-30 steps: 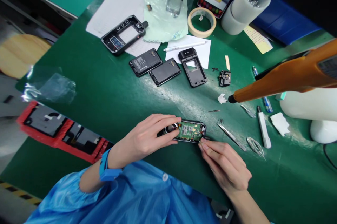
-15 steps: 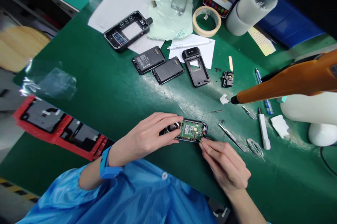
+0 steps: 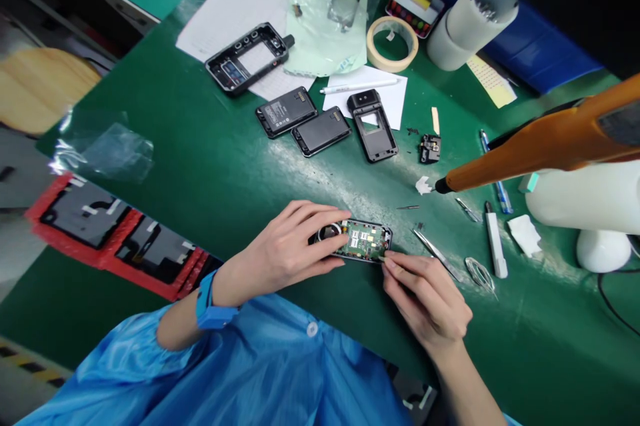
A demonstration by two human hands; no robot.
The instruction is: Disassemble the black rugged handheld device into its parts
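An opened handheld radio (image 3: 370,241) lies at the front of the green bench, its green circuit board facing up. My left hand (image 3: 287,246) grips its left end, fingers around a round silver-rimmed part. My right hand (image 3: 427,293) is at the lower right corner, thumb and fingertips pinched together against the edge of the board. What sits in that pinch is too small to make out. Metal tweezers (image 3: 436,254) lie just right of the radio, and a thin dark bit (image 3: 409,207) lies behind it.
An orange electric screwdriver (image 3: 530,153) reaches in from the right. Behind lie two batteries (image 3: 321,132), a black housing (image 3: 373,126), a radio frame with antenna (image 3: 247,59) and a tape roll (image 3: 393,45). Red-wrapped parts (image 3: 117,239) are at left, a coiled wire (image 3: 480,277) at right.
The view has shifted slightly. My left hand still grips the radio, and my right fingertips have moved slightly inward over the lower right corner of the board.
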